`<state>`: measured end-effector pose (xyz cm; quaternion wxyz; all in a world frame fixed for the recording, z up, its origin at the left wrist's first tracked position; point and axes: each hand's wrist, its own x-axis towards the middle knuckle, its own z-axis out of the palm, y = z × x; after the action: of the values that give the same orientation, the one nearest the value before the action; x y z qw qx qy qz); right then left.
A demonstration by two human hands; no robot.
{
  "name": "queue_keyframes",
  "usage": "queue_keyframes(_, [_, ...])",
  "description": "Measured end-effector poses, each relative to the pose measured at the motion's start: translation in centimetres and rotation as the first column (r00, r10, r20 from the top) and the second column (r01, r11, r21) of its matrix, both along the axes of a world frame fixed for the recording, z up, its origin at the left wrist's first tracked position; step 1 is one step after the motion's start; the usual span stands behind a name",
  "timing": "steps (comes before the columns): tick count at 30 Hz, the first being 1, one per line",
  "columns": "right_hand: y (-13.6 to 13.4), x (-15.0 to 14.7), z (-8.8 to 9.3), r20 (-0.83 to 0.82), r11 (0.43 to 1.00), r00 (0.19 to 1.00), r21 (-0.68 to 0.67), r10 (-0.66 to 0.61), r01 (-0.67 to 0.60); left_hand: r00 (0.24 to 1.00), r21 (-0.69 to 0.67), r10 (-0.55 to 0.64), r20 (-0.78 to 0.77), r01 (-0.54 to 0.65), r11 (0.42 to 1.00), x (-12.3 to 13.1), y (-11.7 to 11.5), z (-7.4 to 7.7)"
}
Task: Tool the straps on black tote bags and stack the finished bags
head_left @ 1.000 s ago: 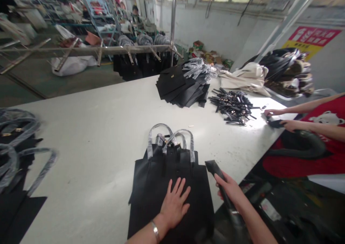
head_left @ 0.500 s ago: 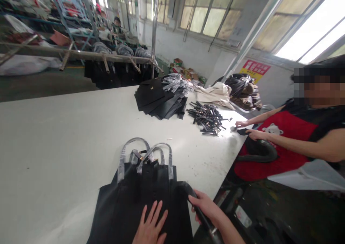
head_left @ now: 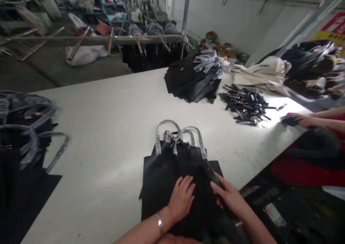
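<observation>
Flat on the table in front of me lies a black tote bag [head_left: 167, 179], its handles [head_left: 168, 123] wrapped in clear plastic and pointing away from me. My left hand [head_left: 182, 195], with a silver bracelet at the wrist, rests on the bag's front with fingers stretched out. My right hand [head_left: 229, 193] is wrapped around a black hose nozzle [head_left: 211, 174]; its tip touches or nearly touches the bag's upper right part. Its lower end is dark and blurred.
More black bags [head_left: 24, 172] lie at the left. Farther back are a fanned stack of bags [head_left: 191, 80], a heap of black straps with metal clasps [head_left: 246, 103] and beige cloth [head_left: 264, 73]. At right, a co-worker's hand [head_left: 304, 120] holds a similar nozzle. A metal rack [head_left: 94, 40] stands behind the table.
My view has swung left and down, bringing the left-hand bags into sight. My left hand has slid up the bag and its fingers are closer together. The right hand still grips the nozzle.
</observation>
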<state>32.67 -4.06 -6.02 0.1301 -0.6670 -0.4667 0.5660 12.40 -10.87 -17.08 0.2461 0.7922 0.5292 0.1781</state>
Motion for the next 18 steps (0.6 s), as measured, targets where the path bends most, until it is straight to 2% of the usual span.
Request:
queue_keyframes(2, [-0.4, -1.1, -0.9, -0.006, 0.999, 0.999, -0.019, 0.040, -0.040, 0.996, 0.077, 0.047, -0.077, -0.042, 0.996, -1.8, -0.3, -0.6])
queue_keyframes(5, [-0.4, -2.6, -1.8, -0.001, 0.994, 0.995, -0.036, 0.100, -0.100, 0.989, 0.138, 0.044, -0.143, -0.024, 0.990, -3.3, -0.6, -1.5])
queue_keyframes(10, [0.6, -5.0, -1.8, 0.071, 0.988, 0.986, -0.043, 0.151, -0.148, 0.988, 0.174, 0.019, -0.152, 0.008, 0.985, -3.4, -0.6, -1.7])
queue_keyframes(13, [1.1, -6.7, -1.2, 0.183, 0.988, 0.976, 0.083, 0.116, -0.133, 0.992, 0.213, 0.012, -0.126, 0.015, 0.977, -3.2, -0.8, -2.0])
queue_keyframes(15, [1.2, -7.4, -0.9, 0.188, 0.981, 0.977, 0.140, 0.103, -0.131, 0.994, 0.235, -0.024, -0.106, 0.048, 0.971, -3.2, -1.1, -2.5])
queue_keyframes(18, [0.5, -7.4, -0.8, 0.117, 0.973, 0.970, 0.060, 0.214, -0.222, 0.990, 0.262, -0.102, -0.093, 0.123, 0.957, -3.3, -1.5, -3.4])
